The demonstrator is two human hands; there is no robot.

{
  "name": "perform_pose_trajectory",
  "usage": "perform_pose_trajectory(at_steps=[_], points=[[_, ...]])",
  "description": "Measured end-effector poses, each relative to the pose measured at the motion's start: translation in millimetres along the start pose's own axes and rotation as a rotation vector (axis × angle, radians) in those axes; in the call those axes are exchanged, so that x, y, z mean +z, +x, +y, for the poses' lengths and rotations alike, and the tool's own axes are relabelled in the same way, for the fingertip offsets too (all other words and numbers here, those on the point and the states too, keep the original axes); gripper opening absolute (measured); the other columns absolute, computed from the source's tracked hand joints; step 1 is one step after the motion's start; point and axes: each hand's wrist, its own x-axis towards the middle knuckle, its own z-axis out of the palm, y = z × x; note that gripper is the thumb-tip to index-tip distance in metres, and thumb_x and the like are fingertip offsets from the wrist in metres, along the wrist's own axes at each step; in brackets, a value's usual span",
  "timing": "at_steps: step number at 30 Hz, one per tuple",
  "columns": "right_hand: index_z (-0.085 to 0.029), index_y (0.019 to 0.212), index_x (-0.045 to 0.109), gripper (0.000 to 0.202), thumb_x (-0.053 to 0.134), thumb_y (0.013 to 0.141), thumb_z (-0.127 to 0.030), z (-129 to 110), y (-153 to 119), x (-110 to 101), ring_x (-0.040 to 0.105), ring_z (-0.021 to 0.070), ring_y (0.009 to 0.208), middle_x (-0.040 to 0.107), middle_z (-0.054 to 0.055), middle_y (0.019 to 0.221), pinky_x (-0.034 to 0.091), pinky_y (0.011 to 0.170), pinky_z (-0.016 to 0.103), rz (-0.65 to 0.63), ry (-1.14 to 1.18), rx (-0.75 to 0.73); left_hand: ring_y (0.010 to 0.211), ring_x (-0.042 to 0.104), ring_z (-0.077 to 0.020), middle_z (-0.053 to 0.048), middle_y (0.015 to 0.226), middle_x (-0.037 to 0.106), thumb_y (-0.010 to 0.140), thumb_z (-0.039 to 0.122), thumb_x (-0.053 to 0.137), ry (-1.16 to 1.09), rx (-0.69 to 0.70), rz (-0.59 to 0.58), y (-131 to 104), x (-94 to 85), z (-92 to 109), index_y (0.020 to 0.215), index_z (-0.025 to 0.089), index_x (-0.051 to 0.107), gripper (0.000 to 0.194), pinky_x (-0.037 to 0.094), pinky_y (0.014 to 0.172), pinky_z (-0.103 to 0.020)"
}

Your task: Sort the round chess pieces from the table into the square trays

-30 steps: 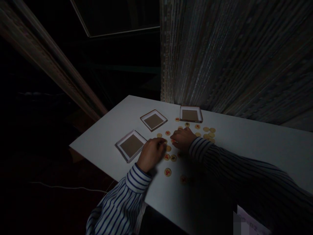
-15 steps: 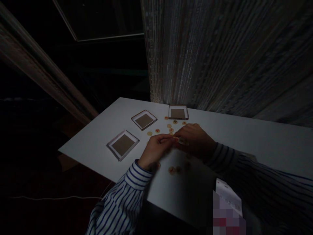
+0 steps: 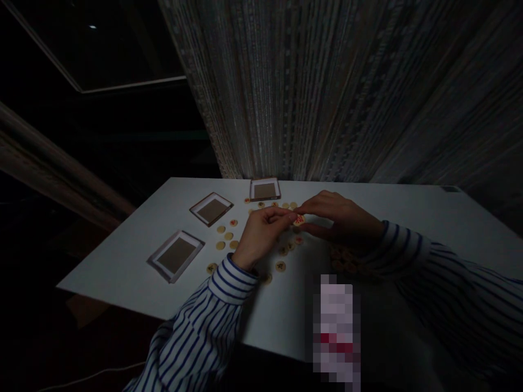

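Note:
Between my hands is a round, pale wooden Chinese chess piece [image 3: 299, 220] with a red character facing up. My left hand [image 3: 261, 231] pinches its left edge between thumb and forefinger. From the other side, the thumb and forefinger of my right hand [image 3: 339, 215] close around the same piece. More discs lie loose below and around my hands: some blank side up, like the disc [image 3: 220, 245] left of my left wrist, others with dark characters, like the disc [image 3: 280, 266] nearer me. A shadowed cluster of discs [image 3: 345, 258] sits beneath my right forearm, partly hidden.
Three shallow open boxes stand on the white table [image 3: 118, 267]: a near-left box [image 3: 176, 256], a middle box [image 3: 211, 209] and a back box [image 3: 265, 189]. A string curtain [image 3: 286, 98] hangs behind the table. A blurred-out object [image 3: 337, 326] is at the front edge.
My view has turned, so table and boxes sit further left. The discs under my right forearm now show. My right hand has spread around the red-marked piece, which is now more plainly visible.

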Motion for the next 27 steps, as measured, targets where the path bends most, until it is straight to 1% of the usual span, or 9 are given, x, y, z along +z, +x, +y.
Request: perform_pose_trajectory(at_steps=[3, 6, 8, 11, 13, 16, 19, 23, 27], points=[[-0.017, 0.097, 0.064, 0.024, 0.056, 0.079, -0.031, 7, -17, -8, 0.058, 0.0189, 0.08, 0.068, 0.007, 0.086, 0.041, 0.071, 0.033, -0.044, -0.056, 0.044, 0.059, 0.058, -0.0107, -0.002, 0.065, 0.067, 0.07, 0.026, 0.064, 0.048, -0.014, -0.011, 3, 12.6, -2, 0.076, 0.012, 0.068, 0.016, 0.044, 0.057, -0.022], [-0.016, 0.094, 0.064, 0.025, 0.055, 0.078, -0.032, 17, -40, -15, 0.059, 0.0196, 0.08, 0.068, 0.008, 0.088, 0.042, 0.071, 0.033, -0.142, -0.111, 0.149, 0.064, 0.06, -0.0124, -0.004, 0.073, 0.069, 0.071, 0.028, 0.064, 0.089, -0.032, 0.009, 4, 17.0, -7, 0.079, 0.012, 0.068, 0.019, 0.046, 0.061, -0.024], [-0.017, 0.094, 0.065, 0.023, 0.054, 0.078, -0.03, 24, -57, -18, 0.059, 0.0203, 0.081, 0.069, 0.008, 0.089, 0.042, 0.072, 0.034, -0.254, -0.166, 0.264, 0.068, 0.061, -0.0135, -0.005, 0.077, 0.07, 0.071, 0.03, 0.063, 0.117, -0.052, 0.006, 4, 16.8, -14, 0.083, 0.013, 0.067, 0.021, 0.046, 0.064, -0.025], [-0.02, 0.095, 0.065, 0.023, 0.054, 0.075, -0.027, 33, -79, -18, 0.06, 0.0208, 0.082, 0.069, 0.006, 0.09, 0.041, 0.071, 0.033, -0.454, -0.251, 0.411, 0.073, 0.062, -0.0151, -0.006, 0.08, 0.07, 0.072, 0.031, 0.061, 0.209, -0.066, -0.075, 3, 16.9, -28, 0.086, 0.013, 0.067, 0.023, 0.047, 0.068, -0.026], [-0.021, 0.098, 0.065, 0.029, 0.058, 0.071, -0.026, 39, -88, -14, 0.06, 0.0212, 0.084, 0.068, 0.006, 0.092, 0.041, 0.07, 0.032, -0.574, -0.272, 0.45, 0.076, 0.062, -0.016, -0.006, 0.083, 0.07, 0.075, 0.033, 0.058, 0.307, -0.046, -0.134, 3, 18.9, -37, 0.088, 0.014, 0.067, 0.024, 0.046, 0.069, -0.026], [-0.023, 0.101, 0.065, 0.034, 0.06, 0.067, -0.028, 44, -91, -6, 0.06, 0.0215, 0.081, 0.068, 0.007, 0.09, 0.04, 0.067, 0.031, -0.689, -0.302, 0.477, 0.074, 0.062, -0.0165, -0.006, 0.083, 0.07, 0.078, 0.035, 0.054, 0.449, -0.003, -0.19, 3, 23.4, -47, 0.09, 0.016, 0.067, 0.026, 0.045, 0.066, -0.027], [-0.026, 0.096, 0.067, 0.026, 0.056, 0.073, -0.033, 44, -87, -1, 0.061, 0.0192, 0.074, 0.069, 0.006, 0.085, 0.038, 0.061, 0.029, -0.727, -0.341, 0.495, 0.072, 0.061, -0.0169, -0.005, 0.08, 0.069, 0.079, 0.035, 0.051, 0.541, 0.042, -0.217, 4, 26.0, -51, 0.089, 0.016, 0.067, 0.026, 0.044, 0.065, -0.027], [-0.027, 0.087, 0.067, 0.023, 0.046, 0.082, -0.035, 41, -82, 4, 0.061, 0.0163, 0.068, 0.069, 0.003, 0.079, 0.033, 0.055, 0.026, -0.727, -0.33, 0.425, 0.068, 0.06, -0.0174, -0.005, 0.078, 0.069, 0.082, 0.035, 0.047, 0.644, 0.092, -0.262, 0, 24.7, -51, 0.088, 0.017, 0.067, 0.028, 0.042, 0.062, -0.028], [-0.025, 0.082, 0.066, 0.024, 0.045, 0.083, -0.034, 41, -82, 7, 0.06, 0.016, 0.064, 0.068, 0.004, 0.075, 0.03, 0.052, 0.025, -0.758, -0.344, 0.396, 0.064, 0.059, -0.0166, -0.005, 0.073, 0.068, 0.083, 0.031, 0.045, 0.701, 0.11, -0.327, -10, 24.0, -48, 0.082, 0.018, 0.066, 0.025, 0.039, 0.059, -0.027]])
